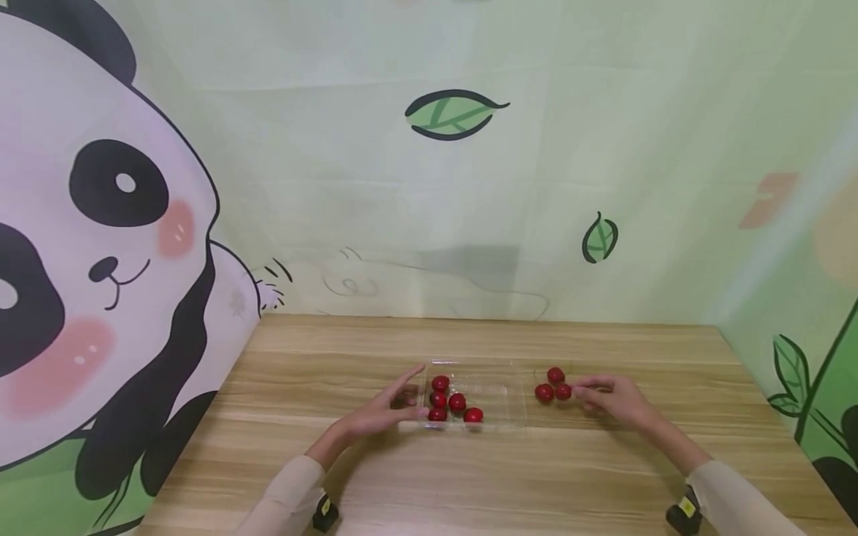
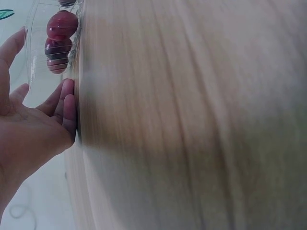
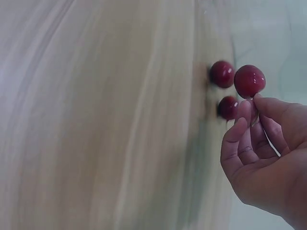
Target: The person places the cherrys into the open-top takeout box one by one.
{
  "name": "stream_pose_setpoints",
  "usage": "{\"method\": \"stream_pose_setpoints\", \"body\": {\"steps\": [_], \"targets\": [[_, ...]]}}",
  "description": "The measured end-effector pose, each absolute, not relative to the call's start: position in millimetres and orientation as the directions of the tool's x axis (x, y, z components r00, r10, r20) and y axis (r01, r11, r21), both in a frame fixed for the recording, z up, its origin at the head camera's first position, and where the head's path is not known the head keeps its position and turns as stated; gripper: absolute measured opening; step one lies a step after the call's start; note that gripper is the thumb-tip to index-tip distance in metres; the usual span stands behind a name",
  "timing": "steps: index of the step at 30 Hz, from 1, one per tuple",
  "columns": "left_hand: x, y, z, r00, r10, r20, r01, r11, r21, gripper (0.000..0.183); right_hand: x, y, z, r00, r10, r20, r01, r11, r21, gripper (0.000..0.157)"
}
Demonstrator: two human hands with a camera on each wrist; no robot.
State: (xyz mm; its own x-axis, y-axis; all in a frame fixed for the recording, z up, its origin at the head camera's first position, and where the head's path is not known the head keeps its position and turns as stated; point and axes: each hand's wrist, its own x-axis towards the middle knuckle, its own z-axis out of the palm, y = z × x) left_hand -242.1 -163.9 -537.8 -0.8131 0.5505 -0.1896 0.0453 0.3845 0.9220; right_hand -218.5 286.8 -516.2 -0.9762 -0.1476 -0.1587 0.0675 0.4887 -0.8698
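Note:
A clear plastic box (image 1: 499, 409) stands on the table with several red cherries (image 1: 457, 402) in its left half. My left hand (image 1: 385, 409) is at the box's left end, thumb and index finger spread and touching its side; in the left wrist view the other fingers of that hand (image 2: 36, 115) lie low by the tabletop. Right of the box, my right hand (image 1: 617, 400) pinches a cherry (image 3: 249, 81) by its stem, between thumb and fingertips. Two more cherries, one farther back (image 1: 555, 375) and one to the left (image 1: 544, 392), lie close beside it.
The wooden table (image 1: 429, 476) reaches back to a green cloth backdrop (image 1: 322, 149) printed with a panda and leaves. A small black device (image 1: 325, 514) is at the left wrist, and another (image 1: 684, 512) at the right.

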Motion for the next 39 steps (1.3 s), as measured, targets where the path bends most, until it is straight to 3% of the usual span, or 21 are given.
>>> {"method": "stream_pose_setpoints", "body": {"steps": [14, 19, 29, 39], "targets": [[-241.6, -166.7, -536.7, -0.814, 0.549, -0.189, 0.043, 0.381, 0.923, 0.088, -229.2, 229.5, -487.9, -0.969, -0.229, -0.089, -0.011, 0.402, -0.915, 0.034], [-242.8, -166.3, -538.4, -0.814, 0.550, -0.188, 0.041, 0.377, 0.925, 0.088, -235.8, 202.5, -481.8, -0.960, -0.254, -0.120, 0.017, 0.374, -0.927, 0.035], [-243.4, -166.2, -537.7, -0.815, 0.548, -0.186, 0.044, 0.378, 0.925, 0.089, -253.4, 149.4, -483.5, -0.933, -0.354, -0.068, -0.082, 0.393, -0.916, 0.027], [-241.4, -166.4, -536.4, -0.808, 0.553, -0.201, 0.028, 0.376, 0.926, 0.088, -265.4, 120.4, -491.4, -0.943, -0.316, -0.101, -0.068, 0.482, -0.874, 0.017]]}}
